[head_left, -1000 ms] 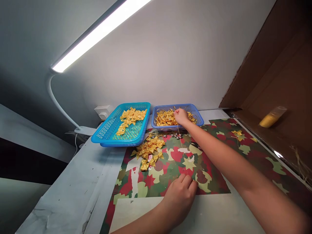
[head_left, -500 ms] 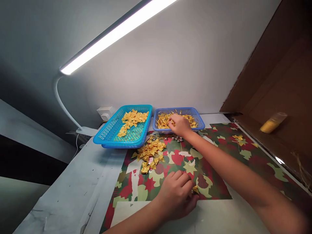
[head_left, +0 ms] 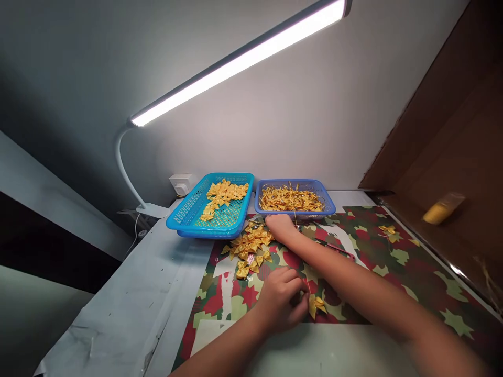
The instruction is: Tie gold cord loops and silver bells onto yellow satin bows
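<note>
**A:** Where do we have our left hand (head_left: 283, 296)?

**B:** At 6 o'clock, low on the patterned sheet (head_left: 393, 256). Its fingers (head_left: 294, 277) are pinched shut on a gold bow (head_left: 316, 305). The bow sticks out at 3 o'clock of them and touches the sheet. We'd say pressing it down there keeps so light a thing from sliding.

**A:** And our right hand (head_left: 281, 226)?

**B:** It's stretched to 12 o'clock, knuckles up, just beside the pile of bows (head_left: 251, 246) at its 8 o'clock. The fingers curl under the palm, so we cannot tell whether they grip anything.

**A:** Why is the pile loose on the sheet?

**B:** Probably so we can reach it without lifting an arm. The teal basket (head_left: 184, 217) at 11 o'clock holds more bows. The blue basket (head_left: 326, 201) at 12 o'clock holds finer gold pieces. They stand side by side at the far edge of the tabletop (head_left: 129, 309), which seems to keep the two kinds sorted and the middle free.

**A:** And the lamp (head_left: 243, 57)?

**B:** It's slanted overhead, lighting both baskets.
</note>
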A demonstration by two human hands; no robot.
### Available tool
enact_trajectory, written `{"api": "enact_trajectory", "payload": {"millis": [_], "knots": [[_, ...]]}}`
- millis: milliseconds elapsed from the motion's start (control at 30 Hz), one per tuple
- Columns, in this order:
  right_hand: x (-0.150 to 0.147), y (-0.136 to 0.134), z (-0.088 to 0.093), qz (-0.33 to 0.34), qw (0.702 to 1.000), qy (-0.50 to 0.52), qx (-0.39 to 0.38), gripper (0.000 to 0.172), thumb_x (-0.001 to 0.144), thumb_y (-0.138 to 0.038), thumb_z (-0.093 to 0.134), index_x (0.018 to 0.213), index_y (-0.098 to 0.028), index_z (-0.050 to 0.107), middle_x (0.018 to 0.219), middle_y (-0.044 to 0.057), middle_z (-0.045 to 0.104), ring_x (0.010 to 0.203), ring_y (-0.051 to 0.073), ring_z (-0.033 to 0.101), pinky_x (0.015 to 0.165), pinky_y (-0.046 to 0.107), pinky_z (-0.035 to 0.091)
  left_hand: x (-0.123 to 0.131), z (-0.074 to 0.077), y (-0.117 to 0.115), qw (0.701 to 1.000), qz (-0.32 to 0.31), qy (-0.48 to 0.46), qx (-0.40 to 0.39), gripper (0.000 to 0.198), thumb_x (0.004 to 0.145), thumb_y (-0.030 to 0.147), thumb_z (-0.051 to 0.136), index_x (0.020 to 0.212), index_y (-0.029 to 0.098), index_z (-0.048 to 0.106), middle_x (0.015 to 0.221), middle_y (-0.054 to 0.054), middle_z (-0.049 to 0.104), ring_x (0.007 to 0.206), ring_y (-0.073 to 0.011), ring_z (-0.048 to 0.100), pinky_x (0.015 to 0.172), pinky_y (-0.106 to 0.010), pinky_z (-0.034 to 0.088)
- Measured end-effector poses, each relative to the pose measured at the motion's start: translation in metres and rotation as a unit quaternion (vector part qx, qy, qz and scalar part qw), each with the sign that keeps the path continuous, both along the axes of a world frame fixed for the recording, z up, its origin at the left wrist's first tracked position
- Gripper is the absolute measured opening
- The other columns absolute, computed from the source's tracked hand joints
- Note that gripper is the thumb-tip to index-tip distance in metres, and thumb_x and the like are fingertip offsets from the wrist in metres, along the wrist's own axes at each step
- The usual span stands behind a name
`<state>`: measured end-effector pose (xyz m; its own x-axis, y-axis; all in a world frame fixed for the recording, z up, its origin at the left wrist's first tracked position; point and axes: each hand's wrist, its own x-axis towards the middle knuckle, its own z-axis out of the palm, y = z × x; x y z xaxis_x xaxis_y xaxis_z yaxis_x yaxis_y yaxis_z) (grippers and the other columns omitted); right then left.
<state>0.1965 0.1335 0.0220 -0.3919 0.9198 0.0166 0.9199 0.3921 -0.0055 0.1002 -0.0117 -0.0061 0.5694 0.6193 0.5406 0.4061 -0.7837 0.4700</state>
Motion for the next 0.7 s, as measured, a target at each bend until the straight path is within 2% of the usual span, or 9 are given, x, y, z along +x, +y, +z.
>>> {"api": "enact_trajectory", "payload": {"millis": [133, 267, 400, 500, 633, 700], "knots": [[0.006, -0.008, -0.002, -0.031, 0.998, 0.058, 0.018, 0.032, 0.093, -0.031, 0.057, 0.12, -0.015, 0.057, 0.12, 0.01, 0.06, 0.101, 0.022, 0.062, 0.085, 0.041, 0.054, -0.004, 0.0, 0.005, 0.999, 0.022, -0.024, -0.012, 0.014, 0.08, 0.019, 0.048, 0.071, 0.018, 0.059, 0.067, -0.004, 0.058, 0.064, -0.016, 0.054, 0.057, -0.027, 0.042], [0.013, -0.021, 0.004, -0.039, 0.985, 0.154, 0.073, 0.031, 0.093, -0.032, 0.057, 0.119, -0.016, 0.057, 0.12, 0.009, 0.06, 0.1, 0.021, 0.062, 0.084, 0.042, 0.054, -0.008, 0.003, 0.008, 0.998, 0.051, -0.04, -0.008, 0.014, 0.081, 0.017, 0.049, 0.07, 0.018, 0.058, 0.069, -0.004, 0.06, 0.066, -0.0157, 0.055, 0.059, -0.026, 0.044], [0.015, -0.04, 0.016, -0.002, 0.954, 0.264, 0.144, 0.017, 0.094, -0.024, 0.052, 0.103, -0.017, 0.064, 0.099, 0.005, 0.067, 0.09, 0.017, 0.064, 0.081, 0.033, 0.052, -0.011, 0.009, 0.01, 0.995, 0.077, -0.06, 0.023, 0.012, 0.08, 0.015, 0.05, 0.072, 0.018, 0.058, 0.072, -0.003, 0.061, 0.069, -0.016, 0.058, 0.06, -0.026, 0.046], [0.016, -0.066, 0.026, 0.021, 0.924, 0.33, 0.191, 0.021, 0.093, -0.02, 0.044, 0.089, -0.019, 0.064, 0.086, 0.005, 0.066, 0.083, 0.018, 0.062, 0.077, 0.031, 0.049, -0.013, 0.012, 0.009, 0.989, 0.089, -0.085, 0.076, 0.01, 0.079, 0.013, 0.052, 0.083, 0.019, 0.06, 0.082, -0.004, 0.064, 0.078, -0.0177, 0.059, 0.069, -0.029, 0.049], [0.028, -0.114, 0.026, 0.063, 0.897, 0.379, 0.22, 0.018, 0.093, -0.02, 0.039, 0.087, -0.023, 0.056, 0.099, 0.009, 0.063, 0.097, 0.022, 0.059, 0.084, 0.037, 0.047, -0.017, 0.008, 0.002, 0.969, 0.112, -0.128, 0.181, 0.022, 0.079, 0.011, 0.055, 0.099, 0.021, 0.054, 0.094, -0.006, 0.062, 0.088, -0.0198, 0.058, 0.079, -0.035, 0.049], [0.038, -0.135, 0.021, 0.091, 0.894, 0.382, 0.215, 0.017, 0.091, -0.017, 0.04, 0.085, -0.025, 0.054, 0.096, 0.007, 0.064, 0.094, 0.022, 0.059, 0.081, 0.037, 0.048, -0.017, 0.006, 0.0, 0.958, 0.12, -0.132, 0.226, 0.028, 0.079, 0.008, 0.056, 0.102, 0.023, 0.052, 0.098, -0.005, 0.062, 0.091, -0.0195, 0.057, 0.082, -0.035, 0.047]]}}
